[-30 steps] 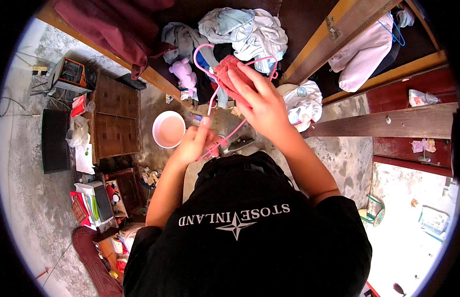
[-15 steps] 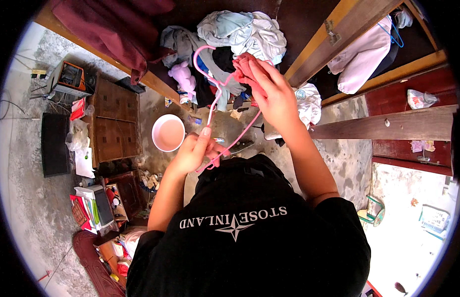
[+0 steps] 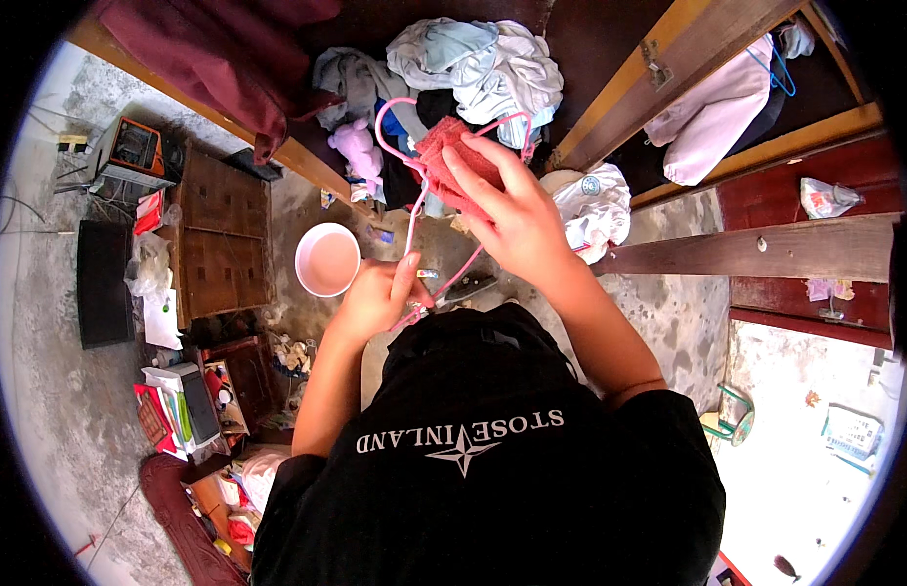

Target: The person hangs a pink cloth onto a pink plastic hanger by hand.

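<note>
A pink clothes hanger (image 3: 411,230) is held up in front of me, its hook pointing away toward the wardrobe. My left hand (image 3: 380,296) is closed around its near left end. My right hand (image 3: 507,210) presses a red cloth (image 3: 443,156) against the hanger just beside the hook, fingers bent over the cloth. Part of the cloth and of the hanger's bar is hidden under that hand. Left of my left hand, below it on the floor, stands a white bucket (image 3: 328,260) with cloudy pinkish water in it.
Piled clothes (image 3: 483,68) lie in the open wardrobe ahead, with a purple plush toy (image 3: 356,151) at its edge. A wooden door (image 3: 766,244) juts in from the right. At left are a brown cabinet (image 3: 219,239) and a dark flat screen (image 3: 106,283).
My right hand has slid the red cloth left along the hanger, from its right arm to beside the hook. The left hand keeps its hold, nearly in place.
</note>
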Demonstrator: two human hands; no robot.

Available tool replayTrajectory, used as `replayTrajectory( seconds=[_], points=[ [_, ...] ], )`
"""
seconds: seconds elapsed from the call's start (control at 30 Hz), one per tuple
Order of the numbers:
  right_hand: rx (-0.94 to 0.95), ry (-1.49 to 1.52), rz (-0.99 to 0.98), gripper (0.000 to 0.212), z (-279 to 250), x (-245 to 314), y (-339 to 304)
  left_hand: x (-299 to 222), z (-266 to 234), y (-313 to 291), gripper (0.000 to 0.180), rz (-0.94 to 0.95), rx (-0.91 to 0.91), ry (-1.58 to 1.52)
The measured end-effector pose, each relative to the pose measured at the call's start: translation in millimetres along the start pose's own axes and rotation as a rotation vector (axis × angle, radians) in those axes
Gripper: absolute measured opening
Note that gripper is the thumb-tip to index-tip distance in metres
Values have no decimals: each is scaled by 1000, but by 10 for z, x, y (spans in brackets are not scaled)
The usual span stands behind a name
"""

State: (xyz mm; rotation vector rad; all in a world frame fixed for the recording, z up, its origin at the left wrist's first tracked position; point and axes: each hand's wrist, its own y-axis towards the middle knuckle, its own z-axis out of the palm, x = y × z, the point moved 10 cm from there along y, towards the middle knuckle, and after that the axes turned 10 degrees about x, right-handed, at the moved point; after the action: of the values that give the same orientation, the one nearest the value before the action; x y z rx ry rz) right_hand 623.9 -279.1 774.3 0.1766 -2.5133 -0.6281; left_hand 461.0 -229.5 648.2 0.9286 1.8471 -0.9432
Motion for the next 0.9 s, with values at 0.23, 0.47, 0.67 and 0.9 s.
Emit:
replayTrajectory(
  seconds=[0.23, 0.47, 0.67, 0.9],
  points=[
    [-5, -111, 110, 65, -85, -300, -74, -89, -48, -83, 54, -46, -33, 15],
    [-33, -144, 156, 66, -155, -418, -76, -234, -143, -79, 45, 57, -88, 59],
    [6, -107, 60, 68, -28, 11, -99, -170, -132, -28, 43, -57, -37, 71],
    [-2, -174, 152, 67, -16, -352, -187, -248, -166, -112, 44, -130, 16, -32]
  ],
)
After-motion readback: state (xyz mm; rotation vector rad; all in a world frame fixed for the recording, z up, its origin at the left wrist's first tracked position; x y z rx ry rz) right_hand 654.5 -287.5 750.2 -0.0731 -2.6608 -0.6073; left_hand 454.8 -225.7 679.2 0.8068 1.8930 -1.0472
